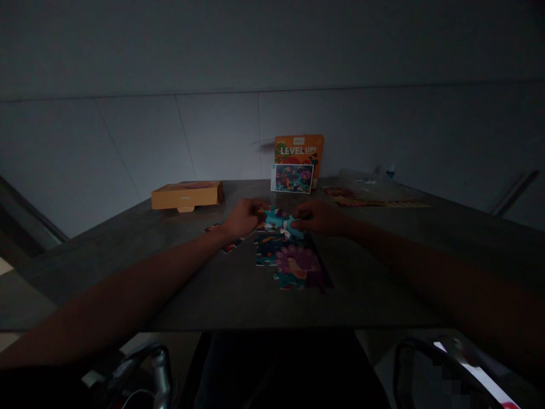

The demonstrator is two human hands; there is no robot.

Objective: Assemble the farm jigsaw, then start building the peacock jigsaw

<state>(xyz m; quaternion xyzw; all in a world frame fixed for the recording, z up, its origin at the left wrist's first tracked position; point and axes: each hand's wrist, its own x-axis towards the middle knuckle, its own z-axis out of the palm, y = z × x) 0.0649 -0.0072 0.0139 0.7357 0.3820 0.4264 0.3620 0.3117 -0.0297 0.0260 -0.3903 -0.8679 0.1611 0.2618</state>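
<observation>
Both hands hold a teal jigsaw puzzle section point(275, 219) between them, a little above the table. My left hand point(244, 218) is closed on its left end, and my right hand point(318, 217) pinches the right end, where a white figure shows. Whether the two ends are fully joined, I cannot tell. Just nearer to me lies an assembled puzzle part point(293, 258) with a purple, peacock-like figure on dark blue. Under and beside my left wrist are some loose red and dark puzzle pieces point(231, 246), partly hidden by the forearm.
A small picture card point(293, 178) leans against an orange "LEVEL UP!" box point(298, 142) at the back. An orange-brown open box part point(186, 196) lies back left. Back right are a printed sheet point(374, 200) and clear plastic wrapping point(361, 178). The grey table point(204, 307) ends before my lap.
</observation>
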